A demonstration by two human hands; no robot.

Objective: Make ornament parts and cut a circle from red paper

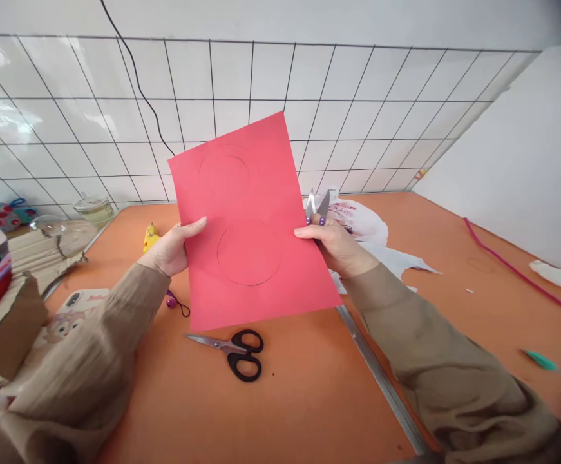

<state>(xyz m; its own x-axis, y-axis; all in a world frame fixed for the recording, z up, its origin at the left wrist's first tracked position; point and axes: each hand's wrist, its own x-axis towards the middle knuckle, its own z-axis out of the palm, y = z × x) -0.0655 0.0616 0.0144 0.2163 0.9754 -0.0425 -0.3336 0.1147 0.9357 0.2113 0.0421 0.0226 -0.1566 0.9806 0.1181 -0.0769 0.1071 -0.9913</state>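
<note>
A sheet of red paper (261,206) is held up in front of me, with a pencil-like circle outline on its lower half and overlapping curved lines near the top. My left hand (172,250) pinches its left edge, thumb on the front. At the right edge, my right hand (341,243) grips the sheet the same way. Above that hand's fingers, the two blades of small snips (324,206) with purple parts point upward, apparently held in it; their handles are hidden. Black-handled scissors (245,354) lie on the table below the paper, blades pointing left.
On the orange table (309,386), a metal strip (381,370) runs beneath my right forearm. White scraps (400,258) and a printed plastic bag (367,222) lie behind my right hand. Cardboard (9,328), a phone (75,309) and a jar (93,209) are left; a pink pipe cleaner (512,263) lies right.
</note>
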